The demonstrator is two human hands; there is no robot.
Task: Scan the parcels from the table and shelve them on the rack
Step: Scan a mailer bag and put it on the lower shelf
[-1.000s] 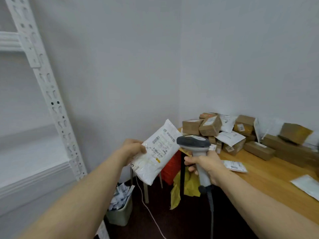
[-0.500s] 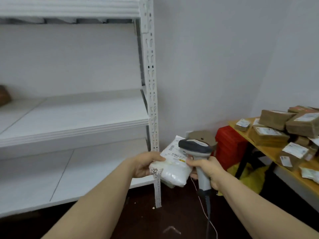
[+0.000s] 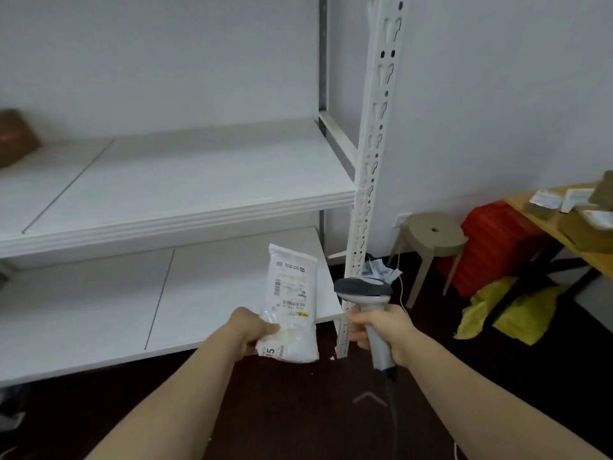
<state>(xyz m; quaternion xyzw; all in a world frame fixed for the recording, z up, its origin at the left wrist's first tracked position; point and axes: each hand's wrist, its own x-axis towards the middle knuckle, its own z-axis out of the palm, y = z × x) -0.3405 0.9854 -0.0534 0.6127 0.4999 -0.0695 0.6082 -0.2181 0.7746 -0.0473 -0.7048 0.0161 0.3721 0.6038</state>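
Left hand (image 3: 247, 330) pinches the parcel (image 3: 292, 307) label-up by its bottom, ready for the rack (image 3: 185, 200); right hand (image 3: 381, 330) grips the scanner (image 3: 365, 293) beside it.

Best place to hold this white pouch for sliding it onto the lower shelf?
The near, bottom end, from its left edge, as the left hand grips it: the white pouch looks soft and faces label-up, so its far end is free to lead onto the lower shelf.

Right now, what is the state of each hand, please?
Left hand: holds the white plastic mailer bag with a printed label.
Right hand: grips the handle of the grey handheld barcode scanner.
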